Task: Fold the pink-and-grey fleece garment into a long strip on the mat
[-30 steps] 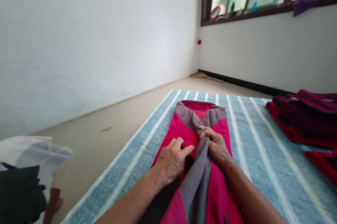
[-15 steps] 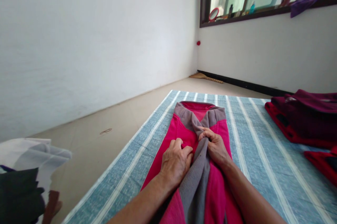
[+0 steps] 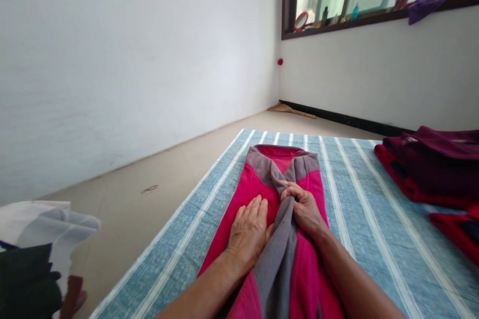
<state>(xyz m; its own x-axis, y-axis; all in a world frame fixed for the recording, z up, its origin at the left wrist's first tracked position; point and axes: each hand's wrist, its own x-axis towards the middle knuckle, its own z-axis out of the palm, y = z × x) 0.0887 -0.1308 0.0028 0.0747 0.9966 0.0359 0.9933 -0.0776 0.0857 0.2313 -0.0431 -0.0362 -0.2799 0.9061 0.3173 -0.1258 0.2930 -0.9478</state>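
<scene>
A pink and grey fleece garment point(image 3: 258, 186) lies flat on a blue striped mat point(image 3: 359, 219), its far end showing a red inner lining. My left hand point(image 3: 249, 233) rests flat on the pink fleece, fingers extended and holding nothing. Beside it, my right hand point(image 3: 305, 209) is closed on a twisted grey fleece band point(image 3: 277, 269) that runs down the garment's middle toward me. Both forearms cross the near part of the garment and hide some of it.
A folded maroon and red clothing pile point(image 3: 430, 164) sits on the mat's right side, with a red garment point(image 3: 458, 231) nearer me. White and black cloth point(image 3: 41, 224) lies at lower left on the beige floor point(image 3: 149, 159). A broom point(image 3: 292, 109) lies by the far wall.
My left hand has uncurled from a bent grip and now lies flat on the pink fleece. My right hand keeps its hold on the grey band.
</scene>
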